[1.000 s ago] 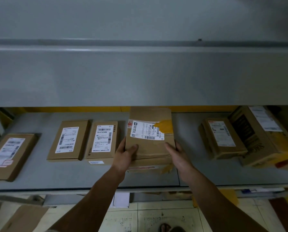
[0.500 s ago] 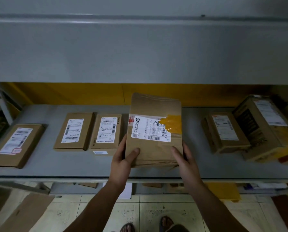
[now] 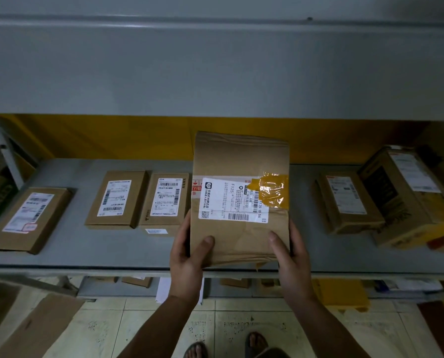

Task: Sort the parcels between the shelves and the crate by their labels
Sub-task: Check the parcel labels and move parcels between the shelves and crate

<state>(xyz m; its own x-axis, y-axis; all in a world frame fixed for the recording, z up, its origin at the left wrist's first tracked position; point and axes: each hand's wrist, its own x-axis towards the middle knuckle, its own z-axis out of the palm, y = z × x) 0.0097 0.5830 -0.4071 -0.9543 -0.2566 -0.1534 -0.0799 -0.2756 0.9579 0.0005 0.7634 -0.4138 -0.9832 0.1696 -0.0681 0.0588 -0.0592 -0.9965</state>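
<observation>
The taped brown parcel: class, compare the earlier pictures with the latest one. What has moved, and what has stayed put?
The taped brown parcel has been drawn back along the grey shelf toward the person, its near edge now about at the front lip. The left hand and right hand gripped its sides throughout; nothing was let go. The other parcels have not moved.

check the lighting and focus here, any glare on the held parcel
Head view: dim overall, darkest far right; glossy yellow tape on the held brown paper parcel catches glare; its white label is sharp; labels on the far-right cardboard boxes look soft.
</observation>
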